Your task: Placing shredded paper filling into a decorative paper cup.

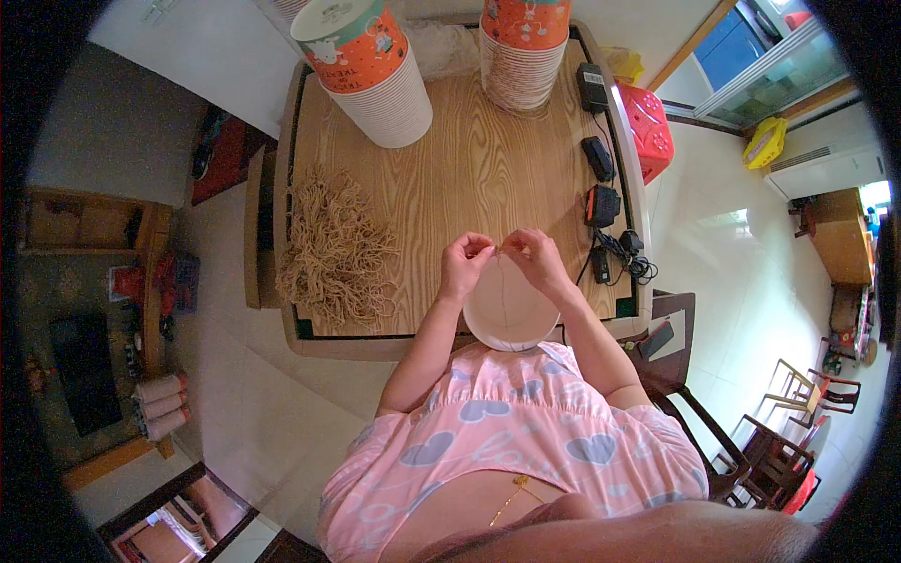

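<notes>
A white paper bucket (526, 317) stands at the near edge of the table, close against my body. My left hand (464, 265) and my right hand (538, 262) meet over its far rim, fingertips pinched close together. Between them is a thin tan twine (503, 281), one length of which hangs down across the bucket's white inside. The exact grip at the fingertips is too small to make out. To the left of my left hand lies a loose heap of tan twine pieces (336, 253).
Tall stacks of orange-printed paper buckets stand at the far left (380, 94) and far middle (526, 66) of the wood-grain table (450, 169). Along the right edge lie a black power adapter (591, 87), a black-and-orange battery (602, 205) and coiled cables (624, 258). A red stool (646, 131) stands beyond.
</notes>
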Tool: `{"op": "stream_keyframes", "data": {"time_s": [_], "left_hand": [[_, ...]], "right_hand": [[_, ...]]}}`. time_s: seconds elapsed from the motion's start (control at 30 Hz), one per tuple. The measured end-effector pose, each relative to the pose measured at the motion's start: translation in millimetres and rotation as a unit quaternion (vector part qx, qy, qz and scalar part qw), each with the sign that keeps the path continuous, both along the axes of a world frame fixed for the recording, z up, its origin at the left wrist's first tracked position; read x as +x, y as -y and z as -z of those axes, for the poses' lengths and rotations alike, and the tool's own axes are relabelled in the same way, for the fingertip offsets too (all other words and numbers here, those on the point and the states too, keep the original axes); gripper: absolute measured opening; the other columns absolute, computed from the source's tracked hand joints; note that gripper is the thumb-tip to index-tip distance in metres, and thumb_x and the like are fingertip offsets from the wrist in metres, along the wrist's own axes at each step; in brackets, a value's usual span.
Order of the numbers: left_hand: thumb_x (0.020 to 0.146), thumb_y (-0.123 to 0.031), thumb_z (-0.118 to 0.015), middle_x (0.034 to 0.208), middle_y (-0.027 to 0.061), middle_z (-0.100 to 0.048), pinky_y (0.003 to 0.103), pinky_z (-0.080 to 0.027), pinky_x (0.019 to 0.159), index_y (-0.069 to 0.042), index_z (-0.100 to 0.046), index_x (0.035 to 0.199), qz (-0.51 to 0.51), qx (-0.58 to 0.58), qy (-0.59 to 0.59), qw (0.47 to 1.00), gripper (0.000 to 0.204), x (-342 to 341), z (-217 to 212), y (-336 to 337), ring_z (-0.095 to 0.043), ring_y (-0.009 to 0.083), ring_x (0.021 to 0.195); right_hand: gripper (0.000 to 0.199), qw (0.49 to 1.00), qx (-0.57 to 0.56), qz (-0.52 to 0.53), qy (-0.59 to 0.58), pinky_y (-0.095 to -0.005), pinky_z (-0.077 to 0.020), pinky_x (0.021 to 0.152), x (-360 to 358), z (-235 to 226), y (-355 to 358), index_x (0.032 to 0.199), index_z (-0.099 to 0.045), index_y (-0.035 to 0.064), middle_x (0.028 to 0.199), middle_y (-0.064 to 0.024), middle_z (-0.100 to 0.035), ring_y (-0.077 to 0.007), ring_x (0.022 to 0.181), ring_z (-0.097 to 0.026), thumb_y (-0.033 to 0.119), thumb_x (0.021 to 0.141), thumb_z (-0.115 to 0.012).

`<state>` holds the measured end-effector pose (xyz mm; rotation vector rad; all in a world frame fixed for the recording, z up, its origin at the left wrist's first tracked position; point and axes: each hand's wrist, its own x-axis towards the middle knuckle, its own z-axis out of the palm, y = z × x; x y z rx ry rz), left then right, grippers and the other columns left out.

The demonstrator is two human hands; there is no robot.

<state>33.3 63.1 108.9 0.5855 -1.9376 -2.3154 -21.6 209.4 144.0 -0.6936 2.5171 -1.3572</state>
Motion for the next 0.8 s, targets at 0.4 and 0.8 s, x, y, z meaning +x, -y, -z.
{"op": "stream_keyframes", "data": {"time_s": [0.4,0.8], "left_hand": [[0.075,-0.002,-0.062,0.072,0.0009,-0.059,0.021,-0.047,0.061,-0.002,-0.058,0.079,0.004,-0.051,-0.010,0.999,0.006,0.3,-0.3,-0.4,-0.056,0.0070,0.065],[0.074,-0.002,-0.062,0.070,-0.0007,-0.059,0.020,-0.045,0.058,-0.003,-0.058,0.080,-0.009,-0.060,-0.019,0.998,0.007,0.9,5.1,-0.8,-0.054,0.0053,0.063]], "right_hand": [[0.008,0.998,-0.018,0.056,0.000,-0.0370,-0.0461,0.063,2.7,8.7,4.0,0.072,-0.059,0.0065,0.073,-0.0097,-0.059,-0.0273,0.070,-0.057,0.013,0.071,-0.064],[0.013,0.997,0.049,0.031,-0.049,-0.0378,-0.0439,0.062,5.3,1.5,3.0,0.069,-0.060,0.0098,0.073,-0.0074,-0.057,-0.0267,0.072,-0.054,0.021,0.068,-0.067]]}}
